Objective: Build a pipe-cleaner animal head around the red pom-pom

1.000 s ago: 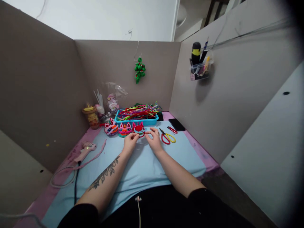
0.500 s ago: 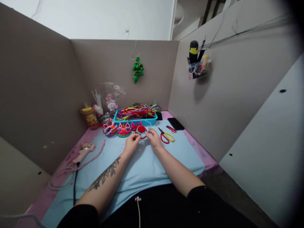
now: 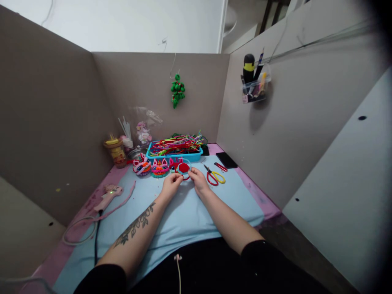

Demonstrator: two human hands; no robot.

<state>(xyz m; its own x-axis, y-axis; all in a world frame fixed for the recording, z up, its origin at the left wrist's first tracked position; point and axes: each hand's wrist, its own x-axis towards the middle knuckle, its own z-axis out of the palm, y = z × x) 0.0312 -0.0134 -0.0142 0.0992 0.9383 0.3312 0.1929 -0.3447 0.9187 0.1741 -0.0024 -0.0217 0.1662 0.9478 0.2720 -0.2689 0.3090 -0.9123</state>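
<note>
My left hand (image 3: 170, 185) and my right hand (image 3: 197, 180) meet over the light blue mat (image 3: 183, 212), both pinched on a small red pipe-cleaner figure (image 3: 183, 168) with pink ears and a pale blue strand looped round it. Two finished colourful pipe-cleaner heads (image 3: 150, 167) lie just left of it. Behind them stands a blue tray (image 3: 174, 156) piled with coloured pipe cleaners.
Red and yellow scissors (image 3: 215, 175) lie right of my hands, a black phone (image 3: 227, 159) beyond. A pink glue gun (image 3: 107, 193) with its cable rests at left. A jar (image 3: 115, 152) and bags stand at the back. Grey partition walls enclose the desk.
My hands have drawn closer together on the red figure, and the pale blue strand has been brought round its edge. The figure has shifted slightly.
</note>
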